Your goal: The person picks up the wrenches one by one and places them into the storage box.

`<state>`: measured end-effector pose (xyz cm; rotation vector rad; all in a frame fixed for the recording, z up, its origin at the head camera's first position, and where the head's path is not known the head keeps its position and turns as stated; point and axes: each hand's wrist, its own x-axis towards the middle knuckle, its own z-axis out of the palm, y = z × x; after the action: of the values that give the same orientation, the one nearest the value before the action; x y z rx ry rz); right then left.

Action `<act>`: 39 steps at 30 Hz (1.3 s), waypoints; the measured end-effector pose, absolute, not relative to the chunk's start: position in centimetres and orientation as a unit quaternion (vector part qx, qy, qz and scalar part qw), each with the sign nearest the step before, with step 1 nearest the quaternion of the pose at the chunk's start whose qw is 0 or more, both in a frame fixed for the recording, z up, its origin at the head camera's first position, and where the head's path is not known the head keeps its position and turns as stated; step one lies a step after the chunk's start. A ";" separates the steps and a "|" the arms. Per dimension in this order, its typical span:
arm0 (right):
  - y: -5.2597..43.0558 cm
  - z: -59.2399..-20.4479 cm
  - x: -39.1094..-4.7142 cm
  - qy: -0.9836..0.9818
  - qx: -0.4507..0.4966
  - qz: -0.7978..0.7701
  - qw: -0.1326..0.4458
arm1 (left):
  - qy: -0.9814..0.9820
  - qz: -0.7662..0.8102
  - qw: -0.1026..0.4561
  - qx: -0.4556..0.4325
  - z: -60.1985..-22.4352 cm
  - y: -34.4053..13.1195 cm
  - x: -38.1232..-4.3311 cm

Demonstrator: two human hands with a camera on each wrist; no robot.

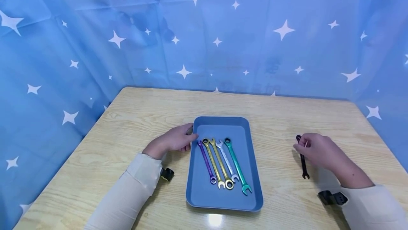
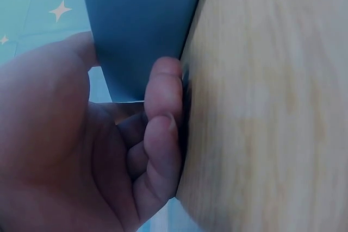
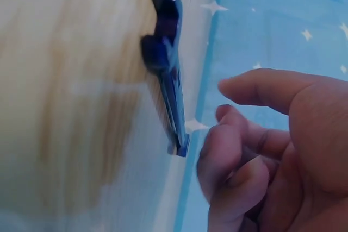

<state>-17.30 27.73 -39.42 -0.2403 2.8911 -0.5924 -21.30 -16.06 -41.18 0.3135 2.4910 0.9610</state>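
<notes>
My left hand (image 1: pixel 176 138) grips the left wall of the blue tray (image 1: pixel 220 201), thumb over the rim and fingers against the outside. Inside the tray lie a purple wrench (image 1: pixel 207 162), two gold wrenches (image 1: pixel 214 164), a silver wrench (image 1: pixel 226 161) and a green wrench (image 1: pixel 236 163), side by side and slightly slanted. To the right, my right hand (image 1: pixel 323 153) is close over a black wrench (image 1: pixel 303 166) on the table. In the right wrist view, loosely bent fingers and thumb stay apart from that wrench (image 3: pixel 173 93).
The pale wooden table (image 1: pixel 137 109) has its back edge along a blue curtain (image 1: pixel 216 56) with white stars. Dark wrist straps with small devices (image 1: pixel 333 198) sit at both cuffs. Bare wood lies between the tray and the black wrench.
</notes>
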 end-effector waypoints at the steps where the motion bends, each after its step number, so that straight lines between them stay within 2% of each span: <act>1: 27.8 -39.4 -17.3 0.972 -0.081 -0.198 0.096 | 0.904 0.347 0.225 0.112 -41.1 -16.1 -21.3; 11: 28.2 -39.7 -17.2 0.961 -0.069 -0.210 0.164 | 0.906 0.342 0.220 0.113 -41.0 -15.9 -21.2; 39: 28.2 -39.8 -16.6 0.961 -0.054 -0.198 0.186 | 0.905 0.343 0.225 0.108 -41.0 -16.1 -21.4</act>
<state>-16.65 28.19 -39.77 -0.1521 2.7061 -0.5582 -21.39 -16.08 -40.96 0.2971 2.4971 0.9469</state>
